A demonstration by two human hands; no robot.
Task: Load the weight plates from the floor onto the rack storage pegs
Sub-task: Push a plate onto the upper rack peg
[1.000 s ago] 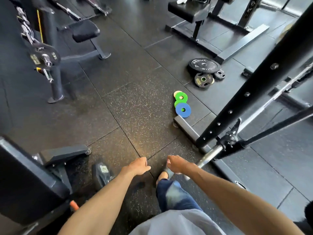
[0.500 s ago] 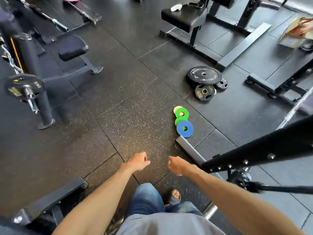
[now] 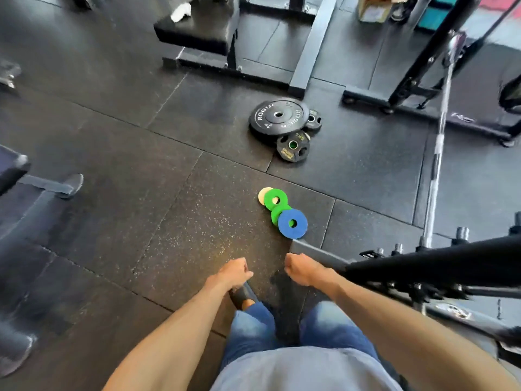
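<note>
**Plates on the floor, both hands empty**

My left hand hangs loosely curled, holding nothing. Ahead on the floor lie overlapping coloured plates: cream, green, blue. Beyond them is a black plate marked "ROGUE", touching smaller black plates. My right hand, loosely curled and empty, is beside the rack base.

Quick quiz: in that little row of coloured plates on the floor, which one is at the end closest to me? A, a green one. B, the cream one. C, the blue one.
C: the blue plate lies at the near end of the row, partly over a green plate, while the cream plate is at the far end.
</note>
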